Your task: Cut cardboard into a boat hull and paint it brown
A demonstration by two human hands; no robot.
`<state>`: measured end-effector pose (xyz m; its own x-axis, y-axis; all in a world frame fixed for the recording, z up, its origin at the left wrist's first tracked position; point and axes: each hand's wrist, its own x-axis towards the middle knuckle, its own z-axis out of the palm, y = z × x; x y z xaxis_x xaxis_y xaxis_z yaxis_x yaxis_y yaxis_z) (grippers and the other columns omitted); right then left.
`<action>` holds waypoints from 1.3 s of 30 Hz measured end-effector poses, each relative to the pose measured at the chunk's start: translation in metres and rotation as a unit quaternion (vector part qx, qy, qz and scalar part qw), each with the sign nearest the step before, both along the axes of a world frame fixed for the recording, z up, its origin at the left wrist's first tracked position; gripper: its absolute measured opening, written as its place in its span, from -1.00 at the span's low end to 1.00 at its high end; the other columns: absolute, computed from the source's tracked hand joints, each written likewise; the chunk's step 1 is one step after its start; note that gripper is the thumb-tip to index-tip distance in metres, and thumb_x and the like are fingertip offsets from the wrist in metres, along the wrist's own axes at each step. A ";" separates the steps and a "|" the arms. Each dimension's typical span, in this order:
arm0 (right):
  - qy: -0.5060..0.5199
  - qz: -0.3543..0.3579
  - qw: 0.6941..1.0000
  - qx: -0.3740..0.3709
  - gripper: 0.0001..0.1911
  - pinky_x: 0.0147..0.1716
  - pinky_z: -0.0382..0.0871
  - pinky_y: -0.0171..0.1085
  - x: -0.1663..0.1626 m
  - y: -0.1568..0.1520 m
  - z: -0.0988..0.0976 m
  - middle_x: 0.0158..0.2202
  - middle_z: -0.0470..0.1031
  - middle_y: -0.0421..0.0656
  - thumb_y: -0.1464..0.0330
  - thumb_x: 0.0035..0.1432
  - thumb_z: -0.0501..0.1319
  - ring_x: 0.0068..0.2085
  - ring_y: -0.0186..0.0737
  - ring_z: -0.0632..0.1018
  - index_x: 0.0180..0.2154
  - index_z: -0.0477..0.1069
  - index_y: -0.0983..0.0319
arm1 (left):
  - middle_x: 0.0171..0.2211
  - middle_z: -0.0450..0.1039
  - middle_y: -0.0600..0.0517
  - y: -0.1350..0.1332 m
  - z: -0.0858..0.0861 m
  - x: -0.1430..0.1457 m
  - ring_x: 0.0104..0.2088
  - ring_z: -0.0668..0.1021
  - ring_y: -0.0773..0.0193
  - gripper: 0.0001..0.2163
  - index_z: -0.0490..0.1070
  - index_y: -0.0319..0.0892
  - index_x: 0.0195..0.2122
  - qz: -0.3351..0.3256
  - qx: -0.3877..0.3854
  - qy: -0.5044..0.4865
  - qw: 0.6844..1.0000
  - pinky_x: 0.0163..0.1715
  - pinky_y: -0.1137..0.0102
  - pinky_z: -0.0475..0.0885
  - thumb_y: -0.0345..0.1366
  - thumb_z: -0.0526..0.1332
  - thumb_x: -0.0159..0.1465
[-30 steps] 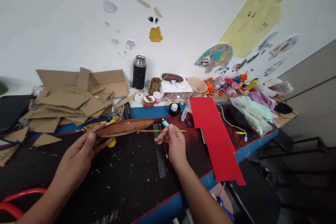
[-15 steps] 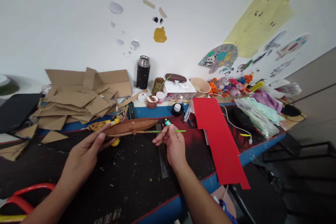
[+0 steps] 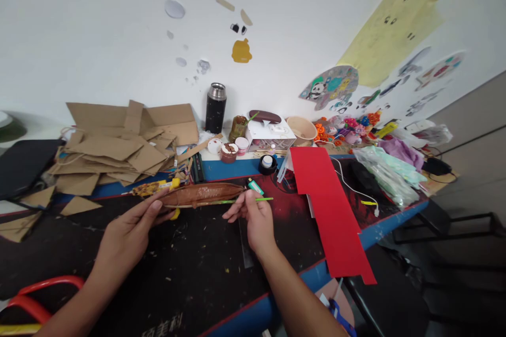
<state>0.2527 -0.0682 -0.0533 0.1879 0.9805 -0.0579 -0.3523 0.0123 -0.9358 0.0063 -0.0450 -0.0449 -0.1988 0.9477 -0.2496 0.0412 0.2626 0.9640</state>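
My left hand [image 3: 132, 231] grips the left end of a long brown boat-shaped cardboard piece [image 3: 203, 194] and holds it just above the black desk mat [image 3: 185, 268]. My right hand [image 3: 253, 218] pinches a thin green-handled paintbrush [image 3: 253, 200]. The brush lies along the brown piece's lower right edge, its tip against the painted surface. A small tub of brown paint [image 3: 228, 152] stands further back.
A pile of cardboard scraps [image 3: 118, 147] fills the back left. A black flask [image 3: 215, 108], small jars, a white box [image 3: 271, 137] and a bowl line the wall. A red sheet [image 3: 328, 205] hangs over the right desk edge. A steel ruler [image 3: 245, 247] lies under my right hand.
My right hand has slid left along the brown piece, carrying the brush further in under its edge. The left hand keeps its hold with little movement.
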 end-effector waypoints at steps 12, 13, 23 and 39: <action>-0.029 -0.003 1.000 0.001 -0.40 -0.51 0.52 -0.36 0.000 -0.003 0.001 -0.53 0.63 -0.14 -0.19 0.31 0.31 -0.49 -0.20 0.69 -0.37 0.49 0.23 | 0.08 0.73 -0.05 0.003 0.000 0.003 -0.19 0.81 -0.03 -0.23 0.72 -0.12 -0.08 0.007 0.005 -0.012 1.000 -0.02 0.10 0.72 0.39 0.49 -0.13; -0.030 0.005 1.000 0.002 -0.40 -0.51 0.52 -0.35 -0.003 -0.003 0.002 -0.53 0.63 -0.14 -0.20 0.31 0.30 -0.49 -0.20 0.69 -0.37 0.49 0.23 | 0.07 0.73 -0.06 0.003 0.000 0.002 -0.21 0.81 -0.03 -0.23 0.72 -0.13 -0.07 0.007 0.003 -0.010 1.000 -0.03 0.10 0.72 0.39 0.48 -0.12; -0.068 -0.016 0.997 -0.009 -0.40 -0.51 0.50 -0.35 0.008 -0.008 -0.001 -0.55 0.63 -0.14 -0.20 0.30 0.32 -0.50 -0.21 0.67 -0.37 0.49 0.22 | -0.01 0.76 -0.04 0.002 0.003 0.002 -0.21 0.81 -0.04 -0.28 0.71 -0.12 -0.10 0.011 0.001 -0.017 1.000 -0.08 0.07 0.74 0.36 0.49 -0.09; -0.047 -0.023 0.999 -0.013 -0.42 -0.50 0.51 -0.33 0.007 -0.006 0.003 -0.54 0.64 -0.14 -0.18 0.31 0.32 -0.48 -0.18 0.68 -0.36 0.48 0.22 | 0.06 0.73 -0.11 0.002 0.000 0.001 -0.18 0.80 -0.06 -0.26 0.71 -0.17 -0.10 0.003 0.007 -0.001 1.000 -0.09 0.10 0.75 0.38 0.46 -0.06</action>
